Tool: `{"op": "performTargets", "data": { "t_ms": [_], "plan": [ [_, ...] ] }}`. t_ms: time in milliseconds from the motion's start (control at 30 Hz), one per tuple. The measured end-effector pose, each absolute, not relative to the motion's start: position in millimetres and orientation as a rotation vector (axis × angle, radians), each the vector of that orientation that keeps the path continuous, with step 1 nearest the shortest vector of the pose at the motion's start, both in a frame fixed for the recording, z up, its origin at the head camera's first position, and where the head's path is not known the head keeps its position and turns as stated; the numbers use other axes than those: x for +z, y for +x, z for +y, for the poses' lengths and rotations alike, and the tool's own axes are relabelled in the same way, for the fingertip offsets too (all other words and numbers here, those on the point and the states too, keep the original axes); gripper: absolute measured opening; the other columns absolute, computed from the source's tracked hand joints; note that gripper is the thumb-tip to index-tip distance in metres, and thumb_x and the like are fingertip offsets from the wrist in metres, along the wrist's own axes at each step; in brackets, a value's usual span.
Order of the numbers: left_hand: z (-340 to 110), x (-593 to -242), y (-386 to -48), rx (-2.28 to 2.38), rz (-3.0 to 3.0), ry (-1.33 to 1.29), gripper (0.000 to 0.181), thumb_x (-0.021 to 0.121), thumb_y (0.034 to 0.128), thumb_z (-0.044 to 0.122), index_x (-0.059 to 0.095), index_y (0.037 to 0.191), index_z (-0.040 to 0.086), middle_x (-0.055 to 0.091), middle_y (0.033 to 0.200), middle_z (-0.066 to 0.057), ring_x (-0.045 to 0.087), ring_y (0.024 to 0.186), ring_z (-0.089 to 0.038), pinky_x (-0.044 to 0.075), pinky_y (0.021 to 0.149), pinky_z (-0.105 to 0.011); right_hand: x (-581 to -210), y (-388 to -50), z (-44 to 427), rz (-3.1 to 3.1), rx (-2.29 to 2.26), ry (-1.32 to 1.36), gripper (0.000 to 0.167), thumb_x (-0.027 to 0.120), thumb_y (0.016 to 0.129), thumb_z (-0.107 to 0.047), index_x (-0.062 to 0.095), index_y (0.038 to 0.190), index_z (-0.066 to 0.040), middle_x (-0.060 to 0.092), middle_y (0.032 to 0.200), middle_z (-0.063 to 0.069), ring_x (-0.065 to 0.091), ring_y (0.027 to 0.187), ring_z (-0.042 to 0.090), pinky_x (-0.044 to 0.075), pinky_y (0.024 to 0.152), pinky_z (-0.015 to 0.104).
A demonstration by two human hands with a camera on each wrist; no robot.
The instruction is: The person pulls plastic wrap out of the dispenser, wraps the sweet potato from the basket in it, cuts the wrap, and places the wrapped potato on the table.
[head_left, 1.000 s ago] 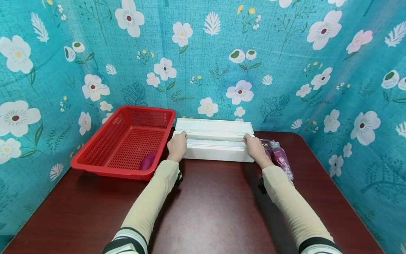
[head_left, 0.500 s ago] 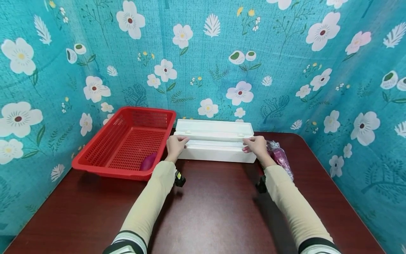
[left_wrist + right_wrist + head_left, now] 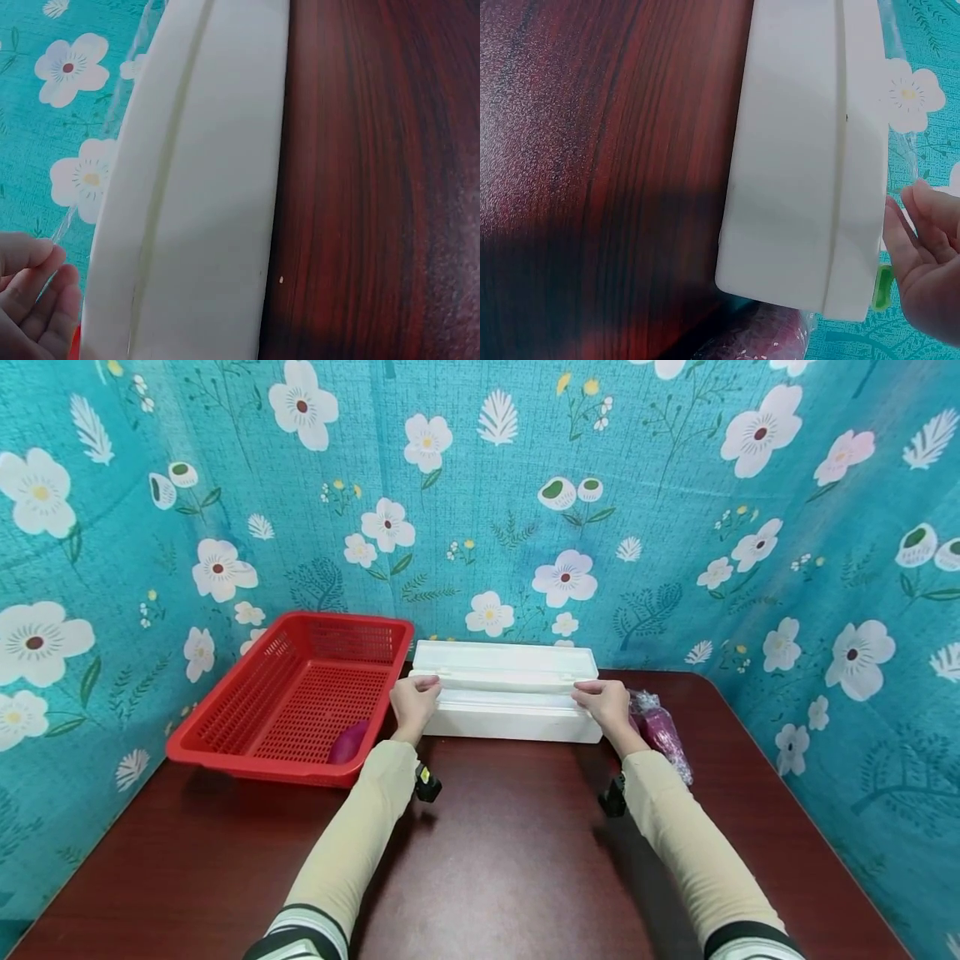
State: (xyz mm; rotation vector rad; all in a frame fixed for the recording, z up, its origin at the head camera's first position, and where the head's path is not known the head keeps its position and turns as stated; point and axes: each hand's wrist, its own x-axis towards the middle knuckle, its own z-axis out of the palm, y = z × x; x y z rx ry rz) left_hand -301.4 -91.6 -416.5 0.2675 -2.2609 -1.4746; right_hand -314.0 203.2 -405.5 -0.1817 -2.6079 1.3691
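A long white plastic wrap dispenser (image 3: 517, 724) lies at the back of the table with its lid (image 3: 506, 657) raised. At its left end my left hand (image 3: 414, 702) pinches the edge of clear plastic wrap (image 3: 69, 217) between thumb and fingers. The right hand (image 3: 609, 703) is at the other end, thumb and fingertips together at the film's other corner (image 3: 907, 154). In both wrist views the film stretches along behind the dispenser's front wall. Most of the film is too clear to make out in the head view.
A red basket (image 3: 262, 766) with a purple eggplant-like item (image 3: 347, 743) in it stands left of the dispenser. Purple items wrapped in film (image 3: 666, 739) lie to its right, beside my right hand. A floral curtain (image 3: 480, 527) hangs behind the dark wooden table (image 3: 502, 843).
Both hands have shifted from gripping down at the dispenser's ends to a thumb-and-finger pinch there. Over the last half second they have hardly moved.
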Motion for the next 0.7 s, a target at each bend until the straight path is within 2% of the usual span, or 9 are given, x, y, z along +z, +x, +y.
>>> {"op": "performTargets", "data": {
  "t_ms": [300,500,700],
  "plan": [
    [-93,-405,-300,-1.532,-2.176,0.234,0.015,0.067,0.0796,0.009,0.071,0.092,0.004,0.067,0.088,-0.011,0.06,0.085,-0.022,0.046,0.075,-0.034,-397,-313,205,-2.488,1.347,-0.106,0.019,0.066,0.081,-0.013,0.069,0.094,0.0,0.065,0.094,0.016,0.057,0.091,0.027,0.046,0.074,0.039],
    [-95,-395,-298,-1.575,-2.141,0.222,0.016,0.067,0.0804,0.011,0.071,0.094,0.004,0.067,0.089,-0.01,0.061,0.084,-0.02,0.047,0.073,-0.032,-391,-312,204,-2.414,1.392,-0.101,0.022,0.065,0.082,-0.016,0.069,0.098,-0.001,0.065,0.096,0.015,0.059,0.09,0.024,0.047,0.076,0.036],
    [-95,-389,-295,-1.602,-2.124,0.215,0.017,0.066,0.0807,0.011,0.071,0.096,0.005,0.067,0.09,-0.01,0.061,0.085,-0.019,0.048,0.073,-0.032,-391,-315,207,-2.372,1.455,-0.139,0.024,0.065,0.082,-0.019,0.069,0.097,-0.001,0.066,0.094,0.014,0.06,0.089,0.022,0.048,0.072,0.034]
  ]
}}
